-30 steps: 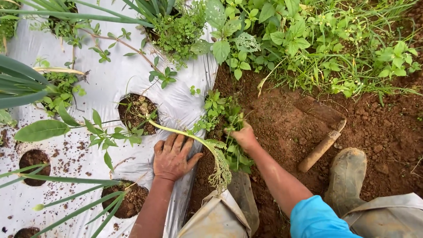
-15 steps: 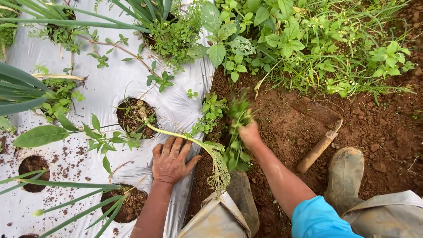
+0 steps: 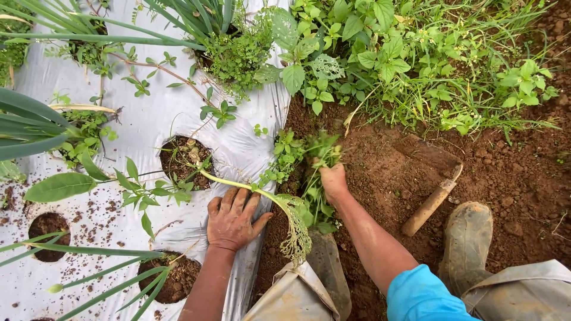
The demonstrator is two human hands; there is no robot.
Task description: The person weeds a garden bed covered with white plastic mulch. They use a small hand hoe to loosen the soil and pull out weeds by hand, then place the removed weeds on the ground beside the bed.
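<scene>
Head view, looking down. Landmark: the white plastic mulch sheet (image 3: 148,125) covering the bed; all positions are given relative to it.

Left hand (image 3: 232,221): lies palm-down on the sheet, close to its right edge, between two planting holes. Fingers extended and slightly spread, flat on the plastic; they grip nothing. A pale bent stalk with a chewed leaf (image 3: 294,229) arches just past the fingertips and hangs over the sheet's edge.

Right hand (image 3: 333,181): off the sheet, over the bare soil just beside its right edge. Fingers closed around a bunch of green weeds (image 3: 321,151); leaves stick out above the fist and more greenery trails below it. Whether the roots are out of the ground cannot be told.

Planting hole (image 3: 181,157): on the sheet, above the left hand, holding dark soil and a few small sprouts. A second hole (image 3: 172,276) lies below the left wrist.

Hoe with wooden handle (image 3: 431,199): on reddish soil, well to the right of the sheet, blade end pointing away from the person.

Rubber boot (image 3: 470,249): muddy, right of the hoe, farther still from the sheet.

Weed patch (image 3: 404,65): dense broadleaf growth beyond the sheet's upper right corner.
</scene>
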